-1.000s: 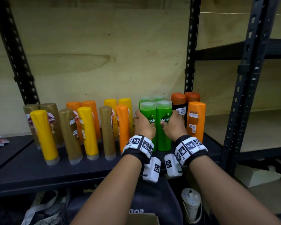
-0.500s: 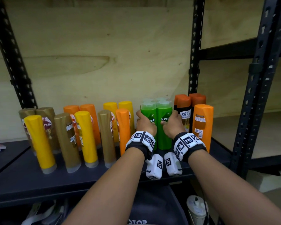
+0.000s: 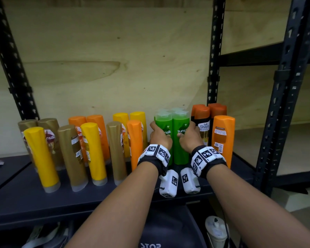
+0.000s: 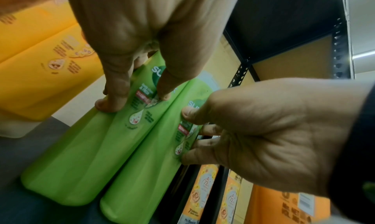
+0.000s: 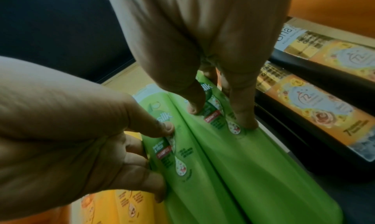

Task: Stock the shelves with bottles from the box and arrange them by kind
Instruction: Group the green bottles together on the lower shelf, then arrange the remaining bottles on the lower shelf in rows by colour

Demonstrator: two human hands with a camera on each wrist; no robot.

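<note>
Gripping green bottles on shelf [image 3: 97, 197], one per hand | left hand [image 3: 160, 138] curled round left bottle [image 3: 166, 126] | right hand [image 3: 190, 138] round right bottle [image 3: 181, 140] | risk: sideways shove could topple the touching Shayla bottle [image 3: 203, 126] or nearby orange bottle [image 3: 134, 140]

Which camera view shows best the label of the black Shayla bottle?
The right wrist view: the Shayla bottle lies close, its orange label large. The head view shows only its name, small. The left wrist view shows just the lower label.
</note>
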